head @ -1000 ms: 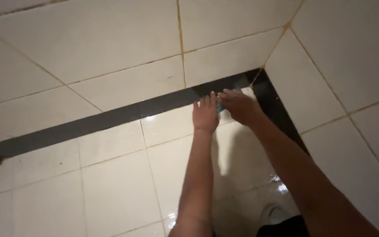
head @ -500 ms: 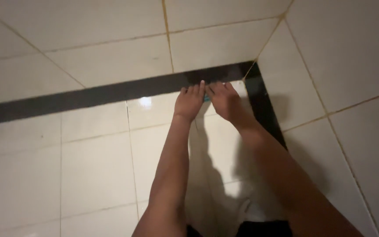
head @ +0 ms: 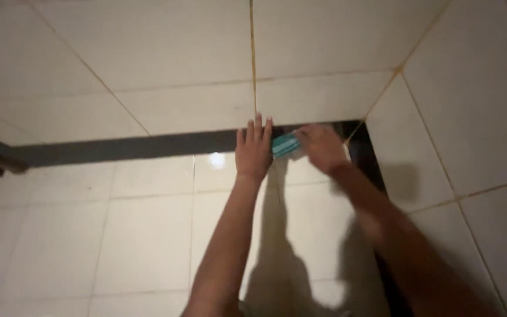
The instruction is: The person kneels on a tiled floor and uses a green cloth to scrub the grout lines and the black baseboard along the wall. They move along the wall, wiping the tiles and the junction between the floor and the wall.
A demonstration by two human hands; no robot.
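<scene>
- Left hand (head: 253, 149) lies flat, fingers spread, on the floor (head: 148, 235) by the dark strip (head: 124, 147).
- Right hand (head: 323, 148) grips a teal pad (head: 284, 144), just right of the left.
- Best keep the pad pressed flat, strokes short.

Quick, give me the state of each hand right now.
Left hand: open, flat on the tiled floor.
Right hand: closed on a teal sponge.
</scene>
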